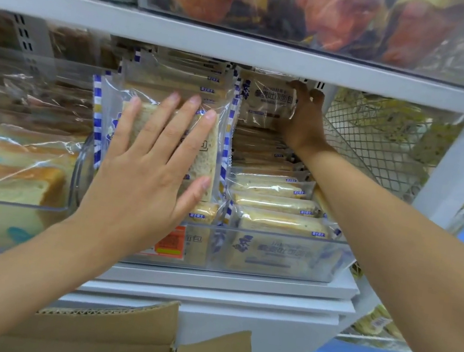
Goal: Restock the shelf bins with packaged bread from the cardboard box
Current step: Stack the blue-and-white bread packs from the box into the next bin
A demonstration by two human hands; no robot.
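**Clear shelf bin, bread packets: both hands at work**

Left hand [149, 161]: fingers straight and spread, palm flat against the front bread packet [211, 155], which stands upright in the left row of the clear bin [287, 258].

Right hand [301, 117]: fingers curled round the right edge of the rear bread packet [264, 105], held upright at the bin's back right corner.

More packets lie stacked flat along the bin's right side, up to its front wall.

The bin sits on the white shelf [239, 284]. To its left is a second bin [12, 204] of wrapped loaves, and to its right a wire basket [378, 142].

Cardboard box [127, 340]: flaps open, below the shelf's front edge.
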